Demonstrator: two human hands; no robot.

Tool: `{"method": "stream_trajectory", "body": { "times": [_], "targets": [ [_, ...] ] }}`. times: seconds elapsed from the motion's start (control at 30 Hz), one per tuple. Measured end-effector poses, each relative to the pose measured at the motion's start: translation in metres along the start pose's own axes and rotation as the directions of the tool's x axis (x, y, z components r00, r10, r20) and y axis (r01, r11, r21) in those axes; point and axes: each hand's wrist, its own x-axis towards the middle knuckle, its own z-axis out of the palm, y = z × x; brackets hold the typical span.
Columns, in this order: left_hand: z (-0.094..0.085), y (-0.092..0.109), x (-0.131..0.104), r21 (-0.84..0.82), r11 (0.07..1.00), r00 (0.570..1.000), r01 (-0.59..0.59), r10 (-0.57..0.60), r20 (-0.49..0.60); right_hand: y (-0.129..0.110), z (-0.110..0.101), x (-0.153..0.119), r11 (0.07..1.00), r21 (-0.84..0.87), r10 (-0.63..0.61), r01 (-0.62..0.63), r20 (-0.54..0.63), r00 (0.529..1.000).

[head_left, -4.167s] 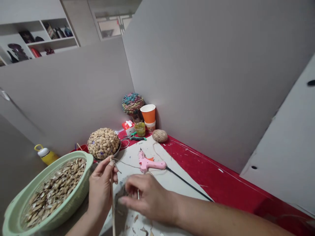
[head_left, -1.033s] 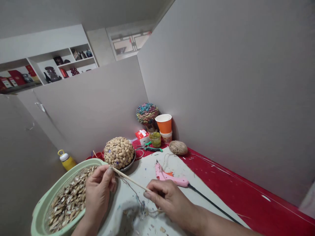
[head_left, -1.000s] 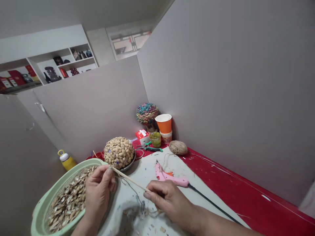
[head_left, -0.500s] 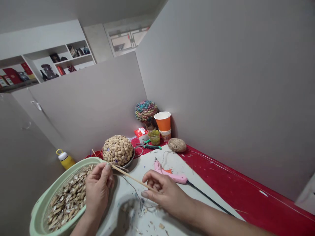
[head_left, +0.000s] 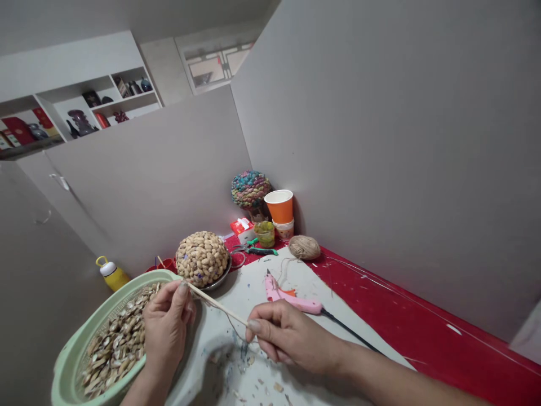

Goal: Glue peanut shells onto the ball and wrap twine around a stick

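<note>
A thin wooden stick (head_left: 217, 305) slants between my two hands above the pale work sheet. My left hand (head_left: 168, 316) pinches its upper left end between thumb and fingertips, beside the rim of the shell basket. At the lower right end, my right hand (head_left: 291, 337) closes on the stick with thumb and forefinger. A thin brown twine (head_left: 231, 324) hangs along the stick and runs toward my right fingers; whether they grip it too I cannot tell. Just beyond my right hand lies a pink glue gun (head_left: 291, 298) with a black cord.
A green basket (head_left: 67, 361) of shell halves stands at left. Behind are a peanut-shell-covered dome (head_left: 202, 258) in a metal bowl, pliers (head_left: 260, 251), a twine ball (head_left: 304, 247), orange paper cups (head_left: 279, 208), a colourful shell tree (head_left: 250, 189) and a yellow bottle (head_left: 113, 275). Grey partitions enclose the red table.
My right hand has changed its hold: the fingers that were loosely curled around the stick now press on its end with the thumb on top. My left hand has barely moved.
</note>
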Motion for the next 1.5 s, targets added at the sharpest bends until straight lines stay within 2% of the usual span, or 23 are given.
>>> {"method": "stream_trajectory", "body": {
  "times": [0.07, 0.17, 0.27, 0.5, 0.77, 1.0, 1.17, 1.33, 1.5],
  "targets": [
    [0.002, 0.001, -0.001, 0.003, 1.000, 1.000, 0.003, -0.003, -0.014, 0.001, 0.000, 0.001, 1.000, -0.010, -0.002, 0.002, -0.012, 1.000],
    [0.003, 0.000, -0.002, 0.008, 1.000, 1.000, 0.015, -0.014, -0.028, 0.005, 0.001, 0.002, 0.967, -0.228, -0.157, 0.117, -0.167, 0.973],
    [0.001, -0.002, 0.000, 0.002, 1.000, 1.000, 0.007, -0.007, -0.017, 0.009, 0.002, 0.002, 0.912, -0.369, -0.270, 0.180, -0.208, 0.940],
    [-0.001, 0.007, -0.001, -0.041, 0.999, 0.996, -0.006, 0.009, 0.085, 0.010, 0.001, 0.002, 0.896, -0.361, -0.352, 0.258, -0.222, 0.909],
    [-0.005, 0.007, 0.002, 0.037, 0.999, 0.999, 0.000, -0.001, 0.035, 0.011, 0.000, 0.003, 0.866, -0.420, -0.386, 0.270, -0.220, 0.896],
    [-0.005, 0.007, 0.002, 0.009, 1.000, 1.000, -0.018, 0.018, -0.010, 0.008, 0.002, -0.001, 0.856, -0.440, -0.381, 0.272, -0.179, 0.907],
    [-0.002, 0.004, 0.003, 0.001, 0.998, 0.998, 0.061, -0.061, 0.016, 0.005, 0.001, 0.000, 0.884, -0.382, -0.347, 0.269, -0.151, 0.926],
    [-0.003, 0.005, 0.004, -0.038, 0.989, 0.987, 0.142, -0.139, 0.083, 0.001, 0.002, 0.001, 0.963, -0.205, -0.202, 0.176, -0.113, 0.973],
    [-0.002, 0.003, 0.001, 0.019, 0.997, 0.996, 0.079, -0.080, 0.049, -0.001, 0.000, -0.001, 0.997, -0.067, -0.035, 0.037, 0.023, 0.999]
  ]
}}
